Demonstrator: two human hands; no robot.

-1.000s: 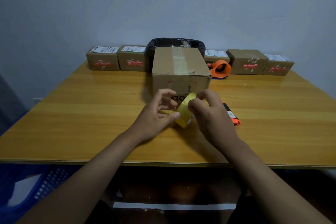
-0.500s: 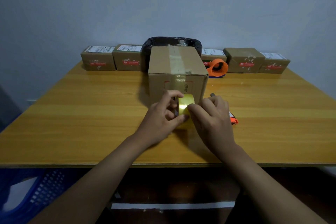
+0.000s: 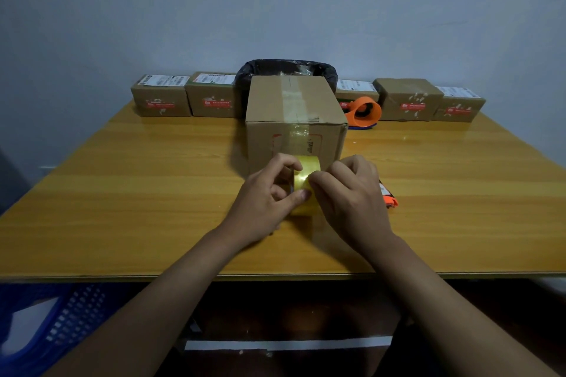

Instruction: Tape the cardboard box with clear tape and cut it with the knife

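Note:
A brown cardboard box (image 3: 294, 110) stands in the middle of the wooden table (image 3: 122, 199), with strips of clear tape along its top and down its near face. Just in front of it I hold a roll of clear yellowish tape (image 3: 304, 180) upright. My left hand (image 3: 266, 196) grips the roll from the left, thumb on its rim. My right hand (image 3: 349, 196) has its fingertips pinched on the roll's outer surface. An orange-and-black knife (image 3: 389, 196) lies on the table, mostly hidden behind my right hand.
Several small labelled cardboard boxes (image 3: 160, 99) line the far edge of the table. A black-lined bin (image 3: 288, 66) stands behind the big box, and an orange tape dispenser (image 3: 364, 112) lies to its right. A blue plastic basket (image 3: 46, 324) is below the table's left corner.
Both hands have carried the tape roll up close to the box's near face. The roll has turned from tilted to upright, and my right fingertips have slid onto its outer surface.

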